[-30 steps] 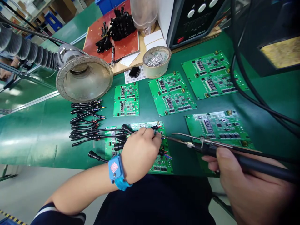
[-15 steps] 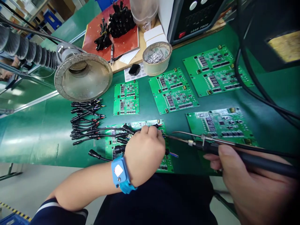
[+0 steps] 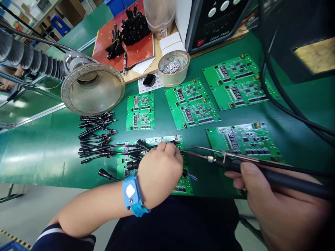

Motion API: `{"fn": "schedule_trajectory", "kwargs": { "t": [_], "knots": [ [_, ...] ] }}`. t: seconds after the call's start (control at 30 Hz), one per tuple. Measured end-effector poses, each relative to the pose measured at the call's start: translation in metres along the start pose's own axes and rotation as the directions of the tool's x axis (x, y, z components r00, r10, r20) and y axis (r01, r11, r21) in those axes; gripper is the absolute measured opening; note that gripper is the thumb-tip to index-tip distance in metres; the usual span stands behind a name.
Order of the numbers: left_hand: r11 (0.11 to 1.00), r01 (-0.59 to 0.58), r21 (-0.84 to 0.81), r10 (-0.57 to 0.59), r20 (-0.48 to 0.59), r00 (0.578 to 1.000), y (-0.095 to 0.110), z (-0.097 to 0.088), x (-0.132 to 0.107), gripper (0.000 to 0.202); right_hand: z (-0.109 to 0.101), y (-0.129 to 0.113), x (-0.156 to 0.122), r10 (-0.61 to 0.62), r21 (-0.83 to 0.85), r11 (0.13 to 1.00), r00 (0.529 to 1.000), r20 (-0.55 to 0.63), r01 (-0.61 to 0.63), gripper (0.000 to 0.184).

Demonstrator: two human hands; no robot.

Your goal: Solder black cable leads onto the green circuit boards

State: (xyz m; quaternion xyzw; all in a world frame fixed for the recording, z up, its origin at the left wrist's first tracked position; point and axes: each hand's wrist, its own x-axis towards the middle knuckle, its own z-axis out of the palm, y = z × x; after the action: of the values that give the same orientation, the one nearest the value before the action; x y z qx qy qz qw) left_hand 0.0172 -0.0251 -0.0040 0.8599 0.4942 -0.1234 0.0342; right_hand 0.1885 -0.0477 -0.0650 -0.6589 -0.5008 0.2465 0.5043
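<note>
Gripping iron (image 3: 282, 179) in right hand (image 3: 285, 205), with tip (image 3: 195, 154) beside left hand (image 3: 159, 170).
Clamped on iron with right fingers (image 3: 250, 170); curled down with left fingers (image 3: 171, 150), cannot tell whether clamped. Note board (image 3: 186, 183) flat on bench (image 3: 42, 153) beneath left hand; cables (image 3: 96, 136) across its left part and beyond; other boards (image 3: 192, 103) behind and right; hood (image 3: 104, 83) at upper left.

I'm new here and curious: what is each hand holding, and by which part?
The right hand holds a soldering iron by its black handle. The left hand hides its fingertips; whether it holds anything can't be told.
</note>
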Motion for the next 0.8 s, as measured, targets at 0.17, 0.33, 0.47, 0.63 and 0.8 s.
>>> {"fn": "schedule_trajectory", "kwargs": {
  "t": [0.17,0.33,0.47,0.63,0.8],
  "knots": [
    [0.998,0.034,-0.046,-0.036,-0.025,0.999,-0.002,0.001,-0.001,0.020,0.000,0.002,0.000,-0.029,0.005,1.000,0.999,0.025,0.029,0.006],
    [0.997,-0.005,-0.074,-0.001,-0.080,0.997,-0.008,0.003,-0.003,0.022,-0.001,0.004,-0.001,-0.028,-0.004,1.000,0.999,0.020,0.028,0.006],
    [0.996,-0.058,-0.061,0.053,-0.094,0.994,-0.012,0.004,-0.003,0.023,-0.001,0.003,0.000,-0.008,0.005,1.000,0.999,0.048,0.007,0.006],
    [0.996,-0.073,-0.060,0.065,-0.126,0.990,-0.013,0.005,-0.003,0.026,-0.002,0.004,0.001,0.047,0.031,0.998,0.997,0.061,-0.049,0.008],
    [0.995,-0.079,-0.066,0.073,-0.084,0.994,-0.013,0.003,-0.001,0.025,0.000,0.004,-0.002,0.074,0.041,0.996,0.995,0.066,-0.077,0.008]
  ]
}}
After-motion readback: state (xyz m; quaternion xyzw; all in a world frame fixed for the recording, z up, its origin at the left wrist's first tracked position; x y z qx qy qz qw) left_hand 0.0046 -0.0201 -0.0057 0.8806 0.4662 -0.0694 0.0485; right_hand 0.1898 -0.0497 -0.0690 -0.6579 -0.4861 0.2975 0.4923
